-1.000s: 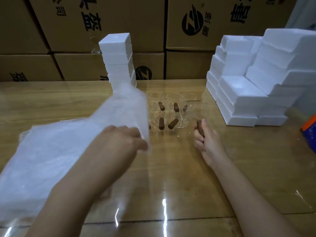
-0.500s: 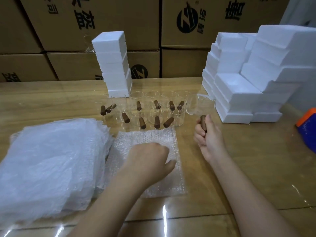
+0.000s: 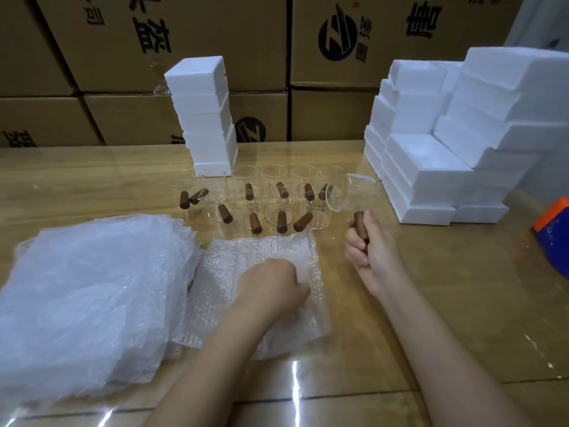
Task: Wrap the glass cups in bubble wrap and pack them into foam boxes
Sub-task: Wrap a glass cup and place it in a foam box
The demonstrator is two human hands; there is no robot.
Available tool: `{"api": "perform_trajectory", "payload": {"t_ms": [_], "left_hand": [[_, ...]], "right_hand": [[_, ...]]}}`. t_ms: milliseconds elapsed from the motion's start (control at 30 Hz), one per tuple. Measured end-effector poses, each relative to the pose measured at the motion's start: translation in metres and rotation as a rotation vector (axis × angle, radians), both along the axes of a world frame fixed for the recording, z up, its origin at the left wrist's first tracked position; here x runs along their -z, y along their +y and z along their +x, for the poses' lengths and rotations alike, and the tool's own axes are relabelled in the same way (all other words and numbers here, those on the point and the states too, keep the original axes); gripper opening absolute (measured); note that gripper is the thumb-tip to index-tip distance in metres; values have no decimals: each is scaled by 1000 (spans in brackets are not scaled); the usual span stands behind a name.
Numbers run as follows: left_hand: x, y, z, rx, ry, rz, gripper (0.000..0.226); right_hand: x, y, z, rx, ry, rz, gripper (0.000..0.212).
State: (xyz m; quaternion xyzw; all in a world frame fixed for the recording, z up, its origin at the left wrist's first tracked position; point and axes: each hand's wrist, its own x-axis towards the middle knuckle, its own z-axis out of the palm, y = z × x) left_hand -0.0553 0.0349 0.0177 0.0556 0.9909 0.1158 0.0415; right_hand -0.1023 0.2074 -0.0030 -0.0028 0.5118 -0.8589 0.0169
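Foam boxes (image 3: 431,167) stacked far right, bubble wrap pile (image 3: 86,297) near left. One sheet (image 3: 271,251) lies flat at centre, left hand (image 3: 271,288) on it, fingers curled; pinching or pressing, hard to say. Right hand (image 3: 372,251) grips a glass cup (image 3: 351,192) by its wooden handle (image 3: 360,224), just right of the other cups (image 3: 271,195).

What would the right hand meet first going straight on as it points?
Probably the standing glass cups; the cup in the right hand would bump them first, though depth is unclear.
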Motion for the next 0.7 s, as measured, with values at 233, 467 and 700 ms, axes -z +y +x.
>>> {"api": "perform_trajectory", "payload": {"t_ms": [233, 467, 700], "left_hand": [[-35, -16, 10, -187, 298, 393, 29], [-49, -7, 23, -232, 472, 570, 24], [-54, 20, 43, 12, 559, 364, 23]], "right_hand": [[-12, 25, 5, -406, 17, 243, 35], [-22, 40, 15, -619, 12, 508, 36], [-20, 7, 28, -693, -7, 574, 34]]}}
